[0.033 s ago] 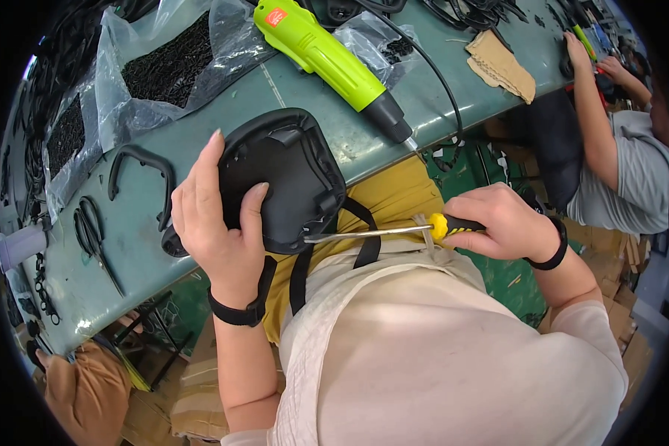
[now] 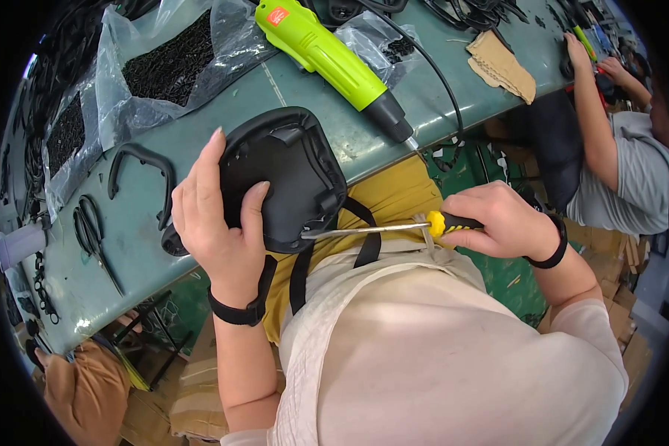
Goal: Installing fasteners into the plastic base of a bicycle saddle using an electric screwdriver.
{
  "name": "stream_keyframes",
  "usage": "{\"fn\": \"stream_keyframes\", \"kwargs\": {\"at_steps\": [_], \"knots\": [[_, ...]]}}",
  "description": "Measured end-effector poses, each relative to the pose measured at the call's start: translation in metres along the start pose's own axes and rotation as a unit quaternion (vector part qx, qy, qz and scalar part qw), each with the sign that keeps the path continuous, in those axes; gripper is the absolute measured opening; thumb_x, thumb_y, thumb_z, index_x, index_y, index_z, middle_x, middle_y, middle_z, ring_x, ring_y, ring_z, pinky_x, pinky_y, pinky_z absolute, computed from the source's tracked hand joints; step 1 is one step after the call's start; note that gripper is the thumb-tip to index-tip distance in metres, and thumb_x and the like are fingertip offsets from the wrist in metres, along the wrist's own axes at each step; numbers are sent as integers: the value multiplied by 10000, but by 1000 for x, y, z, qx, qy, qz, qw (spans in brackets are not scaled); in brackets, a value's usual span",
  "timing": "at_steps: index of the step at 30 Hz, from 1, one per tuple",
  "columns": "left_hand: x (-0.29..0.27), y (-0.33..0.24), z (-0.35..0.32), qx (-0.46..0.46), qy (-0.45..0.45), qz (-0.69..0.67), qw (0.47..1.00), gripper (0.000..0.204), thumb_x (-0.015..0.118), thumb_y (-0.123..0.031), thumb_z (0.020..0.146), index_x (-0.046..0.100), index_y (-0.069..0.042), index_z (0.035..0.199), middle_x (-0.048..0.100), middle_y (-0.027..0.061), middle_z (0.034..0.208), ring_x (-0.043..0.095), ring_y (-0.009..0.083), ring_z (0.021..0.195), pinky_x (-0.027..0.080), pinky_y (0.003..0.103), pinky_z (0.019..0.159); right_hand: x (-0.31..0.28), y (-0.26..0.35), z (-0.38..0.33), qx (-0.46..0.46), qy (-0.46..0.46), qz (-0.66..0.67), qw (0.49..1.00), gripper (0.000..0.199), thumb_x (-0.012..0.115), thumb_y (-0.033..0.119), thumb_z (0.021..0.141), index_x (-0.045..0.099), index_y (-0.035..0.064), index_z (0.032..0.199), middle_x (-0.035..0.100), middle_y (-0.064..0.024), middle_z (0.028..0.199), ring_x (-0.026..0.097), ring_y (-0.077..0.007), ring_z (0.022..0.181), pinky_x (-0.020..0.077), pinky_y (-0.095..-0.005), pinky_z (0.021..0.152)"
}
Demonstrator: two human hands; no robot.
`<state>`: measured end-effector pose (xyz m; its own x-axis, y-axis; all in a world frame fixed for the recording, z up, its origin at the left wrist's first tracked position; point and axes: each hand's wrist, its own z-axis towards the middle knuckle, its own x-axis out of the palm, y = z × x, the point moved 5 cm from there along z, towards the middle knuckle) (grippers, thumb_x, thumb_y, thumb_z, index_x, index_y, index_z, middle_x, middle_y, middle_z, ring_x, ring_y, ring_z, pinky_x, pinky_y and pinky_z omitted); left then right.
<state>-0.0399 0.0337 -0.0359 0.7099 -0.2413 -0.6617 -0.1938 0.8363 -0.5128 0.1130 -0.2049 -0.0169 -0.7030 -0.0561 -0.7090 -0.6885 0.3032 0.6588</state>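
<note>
My left hand (image 2: 219, 227) grips a black padded panel (image 2: 290, 178) with a raised rim, thumb on its inner face and fingers along its left edge. The panel is tilted at the table's front edge. In my right hand (image 2: 498, 219) is a screwdriver (image 2: 437, 224) with a yellow and black handle and a long metal shaft. Its tip meets the panel's lower right corner, at the rim. A curved black strip (image 2: 167, 175) lies on the table left of my left hand, and black-handled scissors (image 2: 89, 230) lie farther left.
A lime-green electric screwdriver (image 2: 334, 67) with a cable lies beyond the panel. Plastic bags (image 2: 115, 104) of small black parts stand at the back left. A tan work glove (image 2: 502, 67) is at the far right. Co-workers sit at right (image 2: 624, 171) and lower left (image 2: 89, 386).
The screwdriver and my right hand have shifted very slightly left, with the tip a little farther in at the panel's corner. My left hand keeps its grip.
</note>
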Motion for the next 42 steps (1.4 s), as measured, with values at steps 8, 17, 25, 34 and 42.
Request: {"fn": "stream_keyframes", "kwargs": {"at_steps": [8,17,25,34,42], "knots": [[-1,3,-2,-1,4,5,1000,605,755,-49,678,572,-49,1255,638,95,1141,596,265,964,437,359,855,-20,14,24,10,80,-67,994,266,679,270,810,574,28,841,581,-131,660,584,-348,617,452,-416,540],[0,3,-1,13,3,11,1000,582,750,-73,694,570,-33,1247,634,80,1170,602,262,986,440,362,857,-42,29,35,-38,134,-165,976,273,693,263,791,578,28,869,587,-122,665,591,-337,630,448,-401,530],[2,6,5,-10,34,1,999,605,744,-72,692,559,-38,1268,636,94,1152,600,261,943,447,353,838,-30,18,25,-8,97,-106,990,257,694,243,792,588,24,873,587,-121,673,591,-334,625,452,-403,533],[5,6,11,-50,73,-4,996,618,729,-62,701,547,-75,1292,637,111,1107,579,273,900,452,354,829,-17,8,11,36,72,-36,996,274,704,245,785,603,19,901,588,-131,676,589,-349,625,456,-412,547],[8,6,17,-71,99,-16,992,624,720,-68,720,532,-106,1313,636,127,1028,563,284,854,451,356,801,-26,-13,-12,76,32,-43,996,302,733,210,759,607,-6,928,606,-143,740,590,-338,657,462,-370,571]]}}
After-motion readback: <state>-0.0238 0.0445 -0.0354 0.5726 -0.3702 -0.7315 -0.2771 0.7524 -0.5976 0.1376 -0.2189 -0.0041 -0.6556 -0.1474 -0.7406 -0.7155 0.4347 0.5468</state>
